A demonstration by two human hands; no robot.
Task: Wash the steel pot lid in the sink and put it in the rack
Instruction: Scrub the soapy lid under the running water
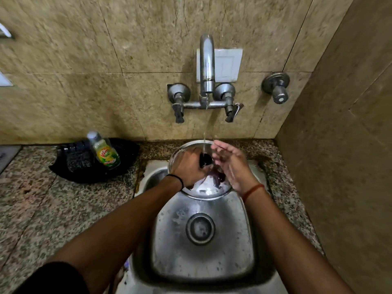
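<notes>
Head view: left hand grips the steel lid by its knob under the tap's stream, right hand spread wide.

Two bare forearms, a band at each wrist

The left hand has a thin black band around the wrist, and a dark, black-looking short sleeve shows at the upper arm near the bottom corner. The right hand has a thin reddish-orange thread around its wrist. Both forearms are uncovered, with no rings or watch to be seen.
</notes>
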